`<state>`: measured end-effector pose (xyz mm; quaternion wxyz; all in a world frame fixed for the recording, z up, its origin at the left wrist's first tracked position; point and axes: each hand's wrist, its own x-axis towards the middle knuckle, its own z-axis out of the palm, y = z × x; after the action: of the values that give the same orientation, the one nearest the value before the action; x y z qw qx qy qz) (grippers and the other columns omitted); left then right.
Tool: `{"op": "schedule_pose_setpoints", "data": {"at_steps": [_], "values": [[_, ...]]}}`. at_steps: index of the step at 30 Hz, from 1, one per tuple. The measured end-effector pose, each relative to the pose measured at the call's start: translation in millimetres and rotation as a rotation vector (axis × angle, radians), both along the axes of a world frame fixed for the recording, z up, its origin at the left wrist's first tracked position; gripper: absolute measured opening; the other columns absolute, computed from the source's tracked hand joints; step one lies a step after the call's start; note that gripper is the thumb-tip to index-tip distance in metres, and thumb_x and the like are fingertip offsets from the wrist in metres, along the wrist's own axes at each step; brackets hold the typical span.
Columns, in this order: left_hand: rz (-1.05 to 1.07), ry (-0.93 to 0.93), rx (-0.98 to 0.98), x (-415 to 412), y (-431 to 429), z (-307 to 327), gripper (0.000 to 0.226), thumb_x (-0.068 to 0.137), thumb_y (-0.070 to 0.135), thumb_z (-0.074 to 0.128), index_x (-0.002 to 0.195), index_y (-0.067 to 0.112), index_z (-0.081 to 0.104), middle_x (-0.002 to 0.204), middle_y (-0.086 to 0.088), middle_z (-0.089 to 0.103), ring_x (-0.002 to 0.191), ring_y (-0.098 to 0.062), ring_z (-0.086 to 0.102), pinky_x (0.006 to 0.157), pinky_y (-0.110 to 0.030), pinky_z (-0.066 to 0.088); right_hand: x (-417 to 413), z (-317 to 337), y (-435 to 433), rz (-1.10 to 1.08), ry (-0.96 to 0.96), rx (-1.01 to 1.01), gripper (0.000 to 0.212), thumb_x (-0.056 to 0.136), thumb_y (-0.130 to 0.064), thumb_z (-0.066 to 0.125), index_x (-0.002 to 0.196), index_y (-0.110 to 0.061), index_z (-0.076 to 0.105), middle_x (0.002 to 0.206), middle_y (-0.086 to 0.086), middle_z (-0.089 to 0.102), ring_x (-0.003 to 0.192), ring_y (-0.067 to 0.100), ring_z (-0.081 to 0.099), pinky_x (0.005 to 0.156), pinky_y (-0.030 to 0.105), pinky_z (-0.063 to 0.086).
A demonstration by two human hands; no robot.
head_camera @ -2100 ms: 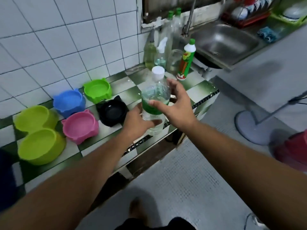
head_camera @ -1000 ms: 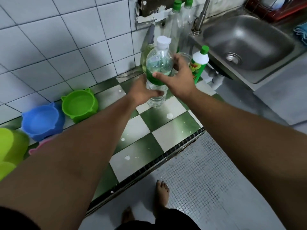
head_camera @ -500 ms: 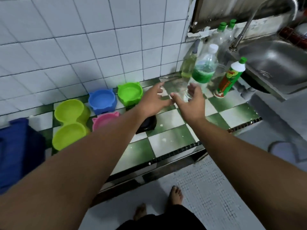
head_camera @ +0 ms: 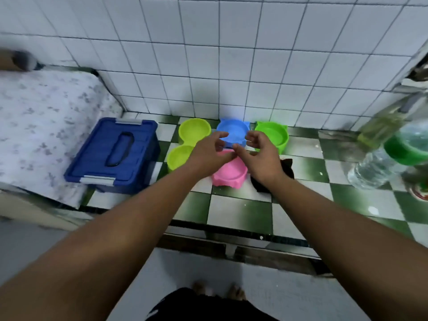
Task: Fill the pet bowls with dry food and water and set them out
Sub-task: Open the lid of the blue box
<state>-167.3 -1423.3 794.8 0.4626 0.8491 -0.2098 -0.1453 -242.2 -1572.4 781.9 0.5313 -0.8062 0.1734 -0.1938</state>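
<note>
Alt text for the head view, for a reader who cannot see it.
The left hand and right hand hover empty, loosely curled, above the pink bowl and blue bowl on a checkered counter. A blue lidded box sits left, a water bottle right.

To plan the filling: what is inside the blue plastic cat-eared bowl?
The blue plastic cat-eared bowl looks empty where visible; the left hand and right hand hide its near edge.

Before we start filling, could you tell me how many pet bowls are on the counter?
5: lime double bowl leftmost; blue bowl and green bowl by the wall; pink bowl in front; black bowl partly behind the right hand.
</note>
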Motion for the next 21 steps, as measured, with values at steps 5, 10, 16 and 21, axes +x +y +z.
{"op": "schedule_pose_setpoints", "data": {"at_steps": [5, 10, 16, 21], "values": [[0.129, -0.033, 0.034, 11.0, 53.2, 4.3, 0.062, 0.083, 0.032, 0.084, 0.138, 0.023, 0.058, 0.115, -0.001, 0.066, 0.106, -0.016, 0.066, 0.095, -0.032, 0.055, 33.4, 2.5, 33.1, 0.123, 0.022, -0.089, 0.054, 0.082, -0.039, 0.079, 0.124, -0.013, 0.059, 0.117, -0.003, 0.066, 0.105, 0.011, 0.064, 0.091, 0.024, 0.054], [0.271, -0.068, 0.009, 23.5, 122.2, 11.9, 0.040, 0.087, 0.027, 0.080, 0.124, 0.019, 0.065, 0.109, -0.001, 0.070, 0.097, -0.012, 0.068, 0.087, -0.025, 0.056, 68.9, 4.1, 78.6, 0.225, 0.027, -0.119, 0.040, 0.086, -0.034, 0.076, 0.117, -0.015, 0.061, 0.109, -0.003, 0.067, 0.097, 0.013, 0.065, 0.081, 0.018, 0.054], [0.346, -0.211, 0.121, 28.9, 235.7, 6.0, 0.008, 0.092, 0.026, 0.073, 0.098, 0.027, 0.069, 0.087, 0.013, 0.069, 0.080, 0.001, 0.064, 0.072, -0.012, 0.049, 122.8, 13.2, 152.2, 0.258, 0.048, -0.318, 0.021, 0.089, -0.026, 0.070, 0.107, -0.016, 0.070, 0.098, -0.004, 0.072, 0.087, 0.009, 0.064, 0.082, 0.013, 0.047], [0.123, -0.265, 0.360, 55.9, 321.3, 1.3, 0.021, 0.090, 0.020, 0.076, 0.110, 0.015, 0.074, 0.098, 0.003, 0.065, 0.084, -0.007, 0.058, 0.080, -0.014, 0.045, 175.8, 20.3, 210.1, 0.259, 0.097, -0.442, 0.017, 0.091, -0.019, 0.066, 0.103, -0.011, 0.075, 0.099, 0.006, 0.074, 0.084, 0.016, 0.064, 0.078, 0.020, 0.044]]}}
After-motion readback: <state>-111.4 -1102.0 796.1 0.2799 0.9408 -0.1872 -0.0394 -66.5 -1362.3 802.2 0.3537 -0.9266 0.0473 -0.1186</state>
